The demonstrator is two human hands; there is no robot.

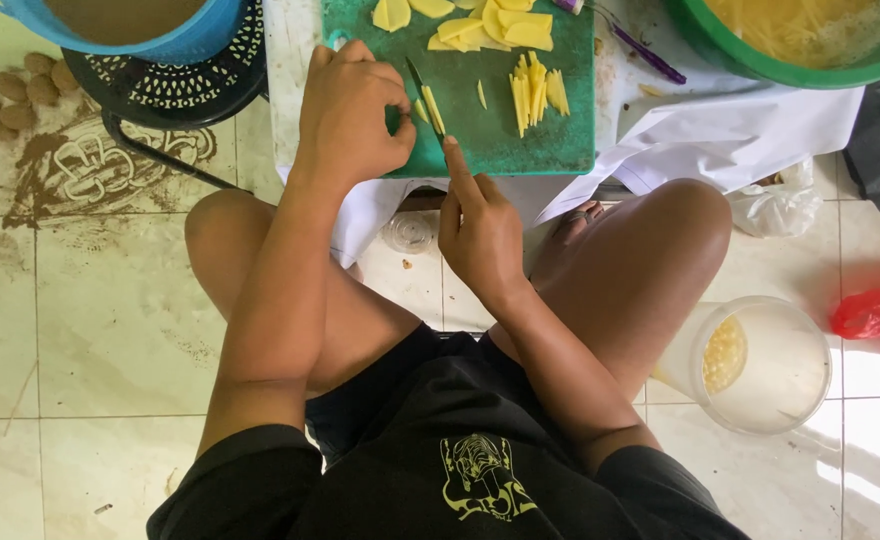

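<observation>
Head view looks straight down on a seated person working at a green rectangular plastic cutting board point(500, 120) that lies on a white cloth-covered bench point(720, 130), at the bench's near edge. The left hand point(355, 115) rests on the board's near left corner, fingers curled and pinching a thin pale-yellow slice of potato point(432, 108) against the board. The right hand point(480, 230) is closed around the handle of a small dark-bladed knife point(426, 98), forefinger stretched along its back; the handle itself is hidden inside the fist, and the blade runs slantwise beside the slice, its tip close to the left fingers. The slice is narrow, smooth and moist-looking, already partly divided into sticks; how many cuts it bears is too small to tell.

Near the board's middle lies a small heap of yellow potato sticks point(535, 92), and at its far edge a pile of flat yellow potato slices point(490, 25), cut off by the frame. A green round plastic basin point(760, 60) of pale shredded strips stands at the bench's far right corner, only partly in view. On the tiled floor stand a clear plastic jar point(760, 365) to the right and brown unpeeled potatoes point(20, 95) to the far left.
</observation>
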